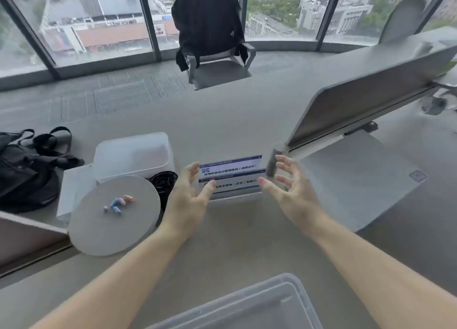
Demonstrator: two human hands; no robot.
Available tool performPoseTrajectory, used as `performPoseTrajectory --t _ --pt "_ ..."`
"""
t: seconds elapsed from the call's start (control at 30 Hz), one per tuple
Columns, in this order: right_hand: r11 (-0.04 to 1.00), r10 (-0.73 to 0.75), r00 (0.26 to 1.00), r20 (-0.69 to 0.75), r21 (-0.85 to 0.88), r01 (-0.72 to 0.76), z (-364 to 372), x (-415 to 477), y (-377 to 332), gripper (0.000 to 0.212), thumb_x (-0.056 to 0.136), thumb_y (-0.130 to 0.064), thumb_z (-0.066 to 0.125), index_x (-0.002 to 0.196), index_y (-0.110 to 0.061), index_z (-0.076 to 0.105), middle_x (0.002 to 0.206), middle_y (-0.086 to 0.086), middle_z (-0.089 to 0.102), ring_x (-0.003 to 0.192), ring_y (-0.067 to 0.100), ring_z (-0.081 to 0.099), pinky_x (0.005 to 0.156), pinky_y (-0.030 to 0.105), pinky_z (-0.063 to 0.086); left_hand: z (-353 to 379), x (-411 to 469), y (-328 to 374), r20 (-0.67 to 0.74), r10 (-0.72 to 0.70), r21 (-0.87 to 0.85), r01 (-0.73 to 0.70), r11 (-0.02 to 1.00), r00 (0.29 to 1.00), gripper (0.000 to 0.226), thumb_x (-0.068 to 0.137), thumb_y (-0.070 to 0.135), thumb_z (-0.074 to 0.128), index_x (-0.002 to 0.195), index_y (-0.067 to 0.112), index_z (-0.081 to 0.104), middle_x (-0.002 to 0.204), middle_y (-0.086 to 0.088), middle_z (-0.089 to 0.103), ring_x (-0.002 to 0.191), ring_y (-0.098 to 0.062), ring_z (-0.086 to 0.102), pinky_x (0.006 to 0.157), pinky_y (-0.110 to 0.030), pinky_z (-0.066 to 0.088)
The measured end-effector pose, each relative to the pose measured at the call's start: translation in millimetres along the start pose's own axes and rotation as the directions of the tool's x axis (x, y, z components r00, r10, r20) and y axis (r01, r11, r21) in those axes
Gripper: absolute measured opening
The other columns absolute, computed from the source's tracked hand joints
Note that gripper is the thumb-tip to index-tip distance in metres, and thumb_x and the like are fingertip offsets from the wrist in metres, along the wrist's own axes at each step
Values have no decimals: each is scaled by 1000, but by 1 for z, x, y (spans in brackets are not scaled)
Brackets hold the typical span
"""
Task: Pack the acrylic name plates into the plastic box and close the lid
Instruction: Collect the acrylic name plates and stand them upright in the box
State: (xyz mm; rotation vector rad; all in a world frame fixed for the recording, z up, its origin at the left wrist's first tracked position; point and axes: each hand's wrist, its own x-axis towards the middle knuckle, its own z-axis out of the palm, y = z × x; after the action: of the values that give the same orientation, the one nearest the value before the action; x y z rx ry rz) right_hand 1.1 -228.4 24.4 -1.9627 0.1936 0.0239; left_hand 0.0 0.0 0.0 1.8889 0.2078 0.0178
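Observation:
Two acrylic name plates (231, 174) with blue-and-white printed cards stand one behind the other at the middle of the grey desk. My left hand (189, 195) is open just left of them, fingers spread, its fingertips near the front plate's left edge. My right hand (288, 187) is open just right of them, fingers spread; whether it touches them is unclear. A clear plastic box (249, 304) sits at the near edge of the desk, below my forearms. A translucent white lidded box (133, 155) stands at the left.
A round grey disc (113, 217) carrying small coloured pieces lies at the left, beside a black round object (164, 180). A black bag (27, 170) sits far left. A grey divider panel (366, 101) rises at the right. A chair with a black backpack (210, 22) stands by the windows.

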Motion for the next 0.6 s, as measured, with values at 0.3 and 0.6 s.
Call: performPoseTrajectory --t 0.3,0.6 --pt "995 89 996 -27 -43 -90 45 78 115 77 81 -32 81 145 -30 39 132 -17 48 128 15 54 110 39 45 54 49 -101 -74 -80 47 84 995 994 92 96 27 70 165 19 10 169 6 23 154 -5 19 120 -19 12" --pt "1000 22 999 -46 18 -21 95 106 169 24 96 -29 65 115 -37 53 111 -28 60 118 8 57 101 30 42 92 57 -151 -178 -40 5 42 999 983 44 101 20 58 142 30 45 132 15 62 124 -10 55 105 -30 40"
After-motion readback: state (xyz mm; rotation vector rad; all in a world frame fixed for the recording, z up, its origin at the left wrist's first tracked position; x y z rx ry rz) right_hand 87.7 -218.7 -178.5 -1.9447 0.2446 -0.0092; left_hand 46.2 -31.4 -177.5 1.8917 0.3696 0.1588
